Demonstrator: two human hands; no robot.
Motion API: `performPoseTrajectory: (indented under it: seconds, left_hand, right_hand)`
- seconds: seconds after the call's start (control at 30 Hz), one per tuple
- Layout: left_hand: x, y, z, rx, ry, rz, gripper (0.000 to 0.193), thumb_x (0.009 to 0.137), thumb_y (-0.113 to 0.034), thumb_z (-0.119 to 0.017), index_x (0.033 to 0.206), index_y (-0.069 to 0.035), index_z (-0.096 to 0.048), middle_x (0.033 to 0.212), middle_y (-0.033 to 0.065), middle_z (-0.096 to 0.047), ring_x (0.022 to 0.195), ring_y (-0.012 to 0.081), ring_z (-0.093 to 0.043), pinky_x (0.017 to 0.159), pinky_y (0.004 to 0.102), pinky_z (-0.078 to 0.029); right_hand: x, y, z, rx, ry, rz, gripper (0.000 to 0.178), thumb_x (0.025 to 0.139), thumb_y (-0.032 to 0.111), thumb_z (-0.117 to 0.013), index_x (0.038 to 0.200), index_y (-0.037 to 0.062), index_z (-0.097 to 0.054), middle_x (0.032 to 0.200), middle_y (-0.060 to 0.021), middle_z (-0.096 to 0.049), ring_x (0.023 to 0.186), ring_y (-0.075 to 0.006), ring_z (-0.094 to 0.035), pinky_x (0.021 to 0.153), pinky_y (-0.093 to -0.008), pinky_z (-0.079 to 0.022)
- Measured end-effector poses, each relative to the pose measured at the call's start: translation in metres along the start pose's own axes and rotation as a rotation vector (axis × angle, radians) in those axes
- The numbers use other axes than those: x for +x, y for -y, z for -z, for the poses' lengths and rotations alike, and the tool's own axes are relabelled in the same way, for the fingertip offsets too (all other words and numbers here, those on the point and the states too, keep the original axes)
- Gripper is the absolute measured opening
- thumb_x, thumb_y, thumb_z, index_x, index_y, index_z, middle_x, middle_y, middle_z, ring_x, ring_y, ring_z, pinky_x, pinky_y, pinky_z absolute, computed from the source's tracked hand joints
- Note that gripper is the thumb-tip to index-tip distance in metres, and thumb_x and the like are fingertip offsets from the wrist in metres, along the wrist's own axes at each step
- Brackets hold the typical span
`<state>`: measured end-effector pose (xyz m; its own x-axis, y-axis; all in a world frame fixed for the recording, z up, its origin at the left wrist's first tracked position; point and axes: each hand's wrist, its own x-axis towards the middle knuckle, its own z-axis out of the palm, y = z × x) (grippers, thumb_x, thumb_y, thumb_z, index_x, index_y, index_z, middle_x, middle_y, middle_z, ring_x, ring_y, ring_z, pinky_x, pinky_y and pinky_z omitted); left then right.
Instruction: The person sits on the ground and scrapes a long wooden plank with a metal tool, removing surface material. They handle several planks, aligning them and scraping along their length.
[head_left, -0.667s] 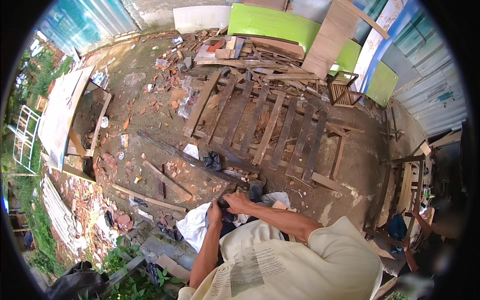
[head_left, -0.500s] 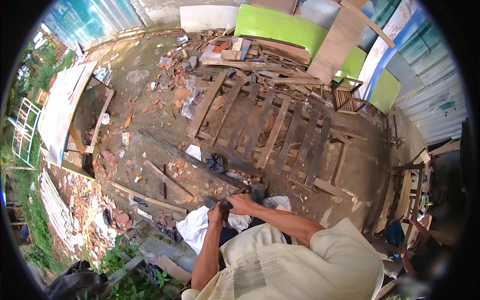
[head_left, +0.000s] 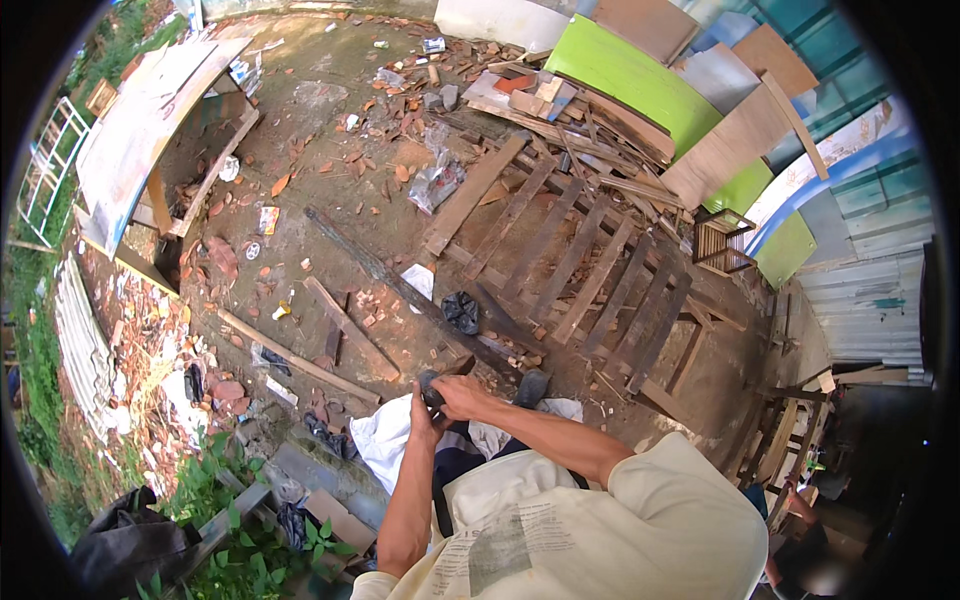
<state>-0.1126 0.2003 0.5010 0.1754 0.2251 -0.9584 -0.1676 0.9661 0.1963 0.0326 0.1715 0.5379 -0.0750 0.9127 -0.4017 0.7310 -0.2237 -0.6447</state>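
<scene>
Both my hands are together in front of my lap, fingers closed. My left hand (head_left: 426, 416) is curled just below a dark rounded shape (head_left: 431, 388), perhaps a shoe toe. Over it lies my right hand (head_left: 466, 396), palm down, its fingers pointing left. What they grip is mostly hidden. A brown piece of wood (head_left: 458, 366) shows just past my right fingers; whether it is held I cannot tell. A dark shoe (head_left: 533, 388) is right of the hands. White cloth (head_left: 382, 440) lies beside my left forearm. A long dark beam (head_left: 385, 278) slants across the ground ahead.
A slatted wooden frame (head_left: 592, 285) lies ahead to the right, a black plastic bag (head_left: 461, 312) at its near left. Scrap wood (head_left: 575, 130) is piled behind it. Loose poles (head_left: 300, 355) and a board-topped table (head_left: 150, 150) are left. Another person's arm (head_left: 800, 505) shows lower right.
My view has turned, so the surroundings sit further right. My hands stay together, slightly higher in view, and the brown piece of wood now shows above my right hand.
</scene>
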Motion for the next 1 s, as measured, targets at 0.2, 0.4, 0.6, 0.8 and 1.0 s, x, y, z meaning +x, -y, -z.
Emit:
performPoseTrajectory:
  seconds: [0.2, 0.4, 0.6, 0.8, 1.0]
  left_hand:
    - [0.022, -0.081, 0.037, -0.309, 0.369, -0.112, 0.053, 0.097, -0.051, -0.055, 0.125, -0.005, -0.059, 0.118, 0.0138, -0.068, 0.106, 0.0313, -0.068, 0.093, 0.0466, -0.056]
    - [0.026, -0.164, 0.099, -0.303, -0.044, -0.41, 0.04, 0.09, -0.032, -0.066, 0.107, 0.003, -0.057, 0.095, 0.0148, -0.063, 0.08, 0.0251, -0.07, 0.067, 0.0368, -0.062]
    - [0.01, -0.218, 0.205, -0.287, -0.339, -0.633, 0.047, 0.086, -0.026, -0.066, 0.115, 0.01, -0.056, 0.108, 0.0193, -0.059, 0.089, 0.0283, -0.068, 0.072, 0.0358, -0.065]
    - [0.044, -0.206, 0.279, -0.039, -0.77, -0.963, 0.054, 0.08, -0.027, -0.074, 0.121, 0.007, -0.062, 0.111, 0.0199, -0.068, 0.09, 0.0266, -0.068, 0.077, 0.0377, -0.057]
    - [0.064, -0.143, 0.302, 0.288, -0.999, -0.459, 0.05, 0.079, -0.024, -0.075, 0.123, -0.001, -0.068, 0.117, 0.0177, -0.072, 0.108, 0.0312, -0.069, 0.095, 0.0381, -0.051]
  right_hand:
    - [0.078, 0.054, -0.015, 0.002, -0.124, 0.211, 0.057, 0.073, 0.016, -0.076, 0.125, 0.0021, -0.058, 0.127, -0.0184, -0.063, 0.117, -0.0375, -0.061, 0.099, -0.0456, -0.051]
    - [0.147, 0.108, -0.012, 0.012, 0.166, 0.112, 0.068, 0.085, 0.036, -0.074, 0.141, 0.0055, -0.05, 0.131, -0.0247, -0.061, 0.122, -0.0408, -0.058, 0.101, -0.0492, -0.049]
    - [0.149, 0.084, -0.009, -0.162, 0.412, -0.062, 0.071, 0.089, 0.046, -0.066, 0.144, 0.0061, -0.048, 0.127, -0.027, -0.063, 0.121, -0.0428, -0.059, 0.1, -0.0504, -0.048]
    - [0.12, 0.044, -0.028, -0.212, 0.501, -0.127, 0.065, 0.091, 0.047, -0.064, 0.138, 0.0031, -0.054, 0.123, -0.0258, -0.066, 0.116, -0.0422, -0.062, 0.099, -0.0487, -0.049]
    - [0.089, -0.006, -0.034, -0.353, 0.522, -0.233, 0.063, 0.091, 0.045, -0.064, 0.135, 0.0008, -0.057, 0.12, -0.0234, -0.068, 0.114, -0.0408, -0.064, 0.098, -0.047, -0.05]
